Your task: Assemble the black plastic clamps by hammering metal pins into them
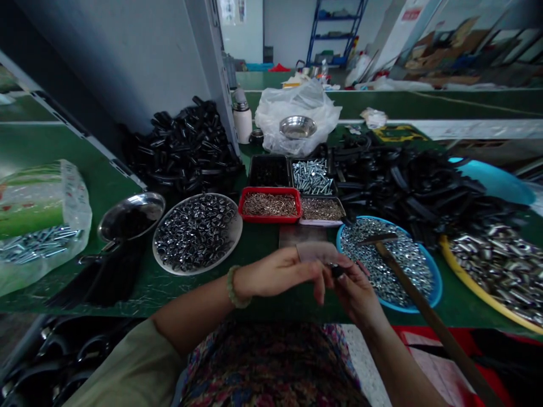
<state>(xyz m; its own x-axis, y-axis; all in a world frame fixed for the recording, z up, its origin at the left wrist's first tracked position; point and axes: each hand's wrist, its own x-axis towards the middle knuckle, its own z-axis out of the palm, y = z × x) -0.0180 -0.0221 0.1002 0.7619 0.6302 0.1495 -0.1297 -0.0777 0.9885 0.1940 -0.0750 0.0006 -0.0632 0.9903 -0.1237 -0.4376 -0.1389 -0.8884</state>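
Close together over the front of the green bench are my left hand (288, 271) and my right hand (358, 291). Thumb and fingers of my right hand pinch a small black part (337, 271). My left fingers are curled in against the same spot, and what they grip is hidden. A pale wrap covers some of the left fingers. Just beyond the hands lies a flat metal plate (292, 234). A hammer (392, 257) with a wooden handle rests on a blue basin (436, 291) of small silvery fasteners, right of my right hand.
A red tray (242, 217) holds small pins; another tray holds silvery screws (314, 176). A white round tray (163, 263) of shiny dark clips stands left. Black part heaps (182, 147) lie behind. A yellow-rimmed basin (483, 299) of metal sleeves sits right.
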